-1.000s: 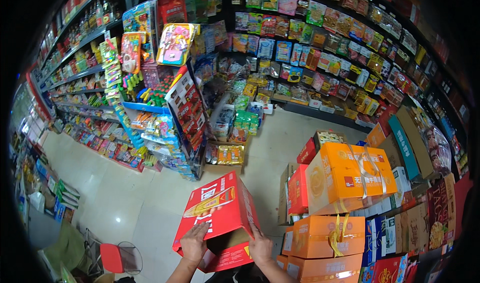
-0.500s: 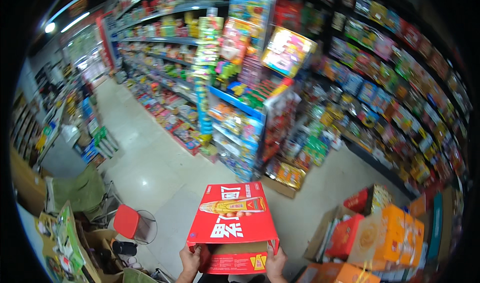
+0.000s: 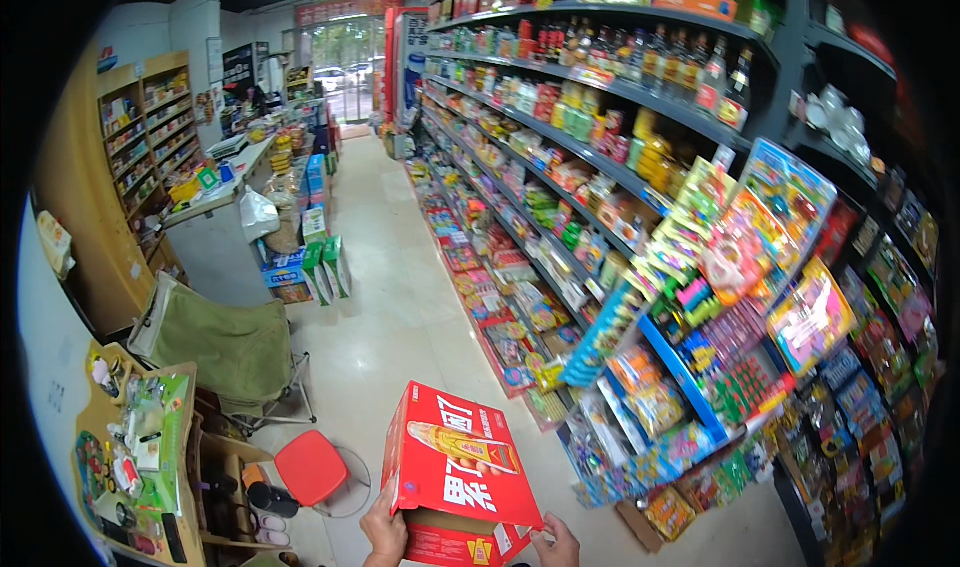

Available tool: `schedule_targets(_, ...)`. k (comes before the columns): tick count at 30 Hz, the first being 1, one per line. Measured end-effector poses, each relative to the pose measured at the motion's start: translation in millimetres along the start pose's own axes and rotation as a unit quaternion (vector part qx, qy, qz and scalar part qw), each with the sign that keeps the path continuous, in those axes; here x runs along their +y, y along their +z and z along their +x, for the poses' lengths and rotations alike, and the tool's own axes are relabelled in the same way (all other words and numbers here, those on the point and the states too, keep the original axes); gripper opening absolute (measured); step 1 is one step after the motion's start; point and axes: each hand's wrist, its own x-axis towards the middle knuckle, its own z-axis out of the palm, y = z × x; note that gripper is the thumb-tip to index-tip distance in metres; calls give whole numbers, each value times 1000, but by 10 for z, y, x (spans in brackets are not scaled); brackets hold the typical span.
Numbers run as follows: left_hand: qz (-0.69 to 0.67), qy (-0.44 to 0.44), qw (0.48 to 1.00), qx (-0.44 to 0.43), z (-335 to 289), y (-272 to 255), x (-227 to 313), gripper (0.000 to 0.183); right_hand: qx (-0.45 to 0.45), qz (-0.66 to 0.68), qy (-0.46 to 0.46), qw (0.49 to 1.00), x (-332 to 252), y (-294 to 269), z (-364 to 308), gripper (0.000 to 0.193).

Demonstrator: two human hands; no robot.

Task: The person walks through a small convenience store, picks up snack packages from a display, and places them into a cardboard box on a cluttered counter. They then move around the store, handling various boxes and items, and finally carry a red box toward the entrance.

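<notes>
A red cardboard carton, printed with a bottle picture and large white lettering, is held out low in front of me. Its near end is open, showing brown card inside. My left hand grips the near left edge, fingers closed on the cardboard. At the near right corner, my right hand has its fingers closed on the carton's edge. The contents, if any, are hidden.
A red stool and a green folding chair stand left of the carton, beyond a cluttered small table. A long stocked shelf and a toy display rack line the right. An aisle floor leads to the doorway.
My view has turned left, bringing the aisle, counter and doorway towards the middle. Both hands keep hold of the carton, which is now tilted, its right side lower.
</notes>
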Motion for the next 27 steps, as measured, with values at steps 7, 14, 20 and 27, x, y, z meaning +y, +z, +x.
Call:
schedule_targets(7,-59,-50,994,71,1648,651,-264,43,18,14,-118,993,-418,768,1697,25)
schedule_targets(14,-101,-92,981,140,3477,1129,-309,34,-118,130,-106,979,-655,1822,4112,33)
schedule_targets(20,-106,-224,950,188,4885,1296,-838,25,-299,-110,-223,921,-2280,2520,5780,48)
schedule_targets(27,-120,-124,957,234,7031,1994,-1461,34,-272,-251,-284,885,-2688,4018,7836,50)
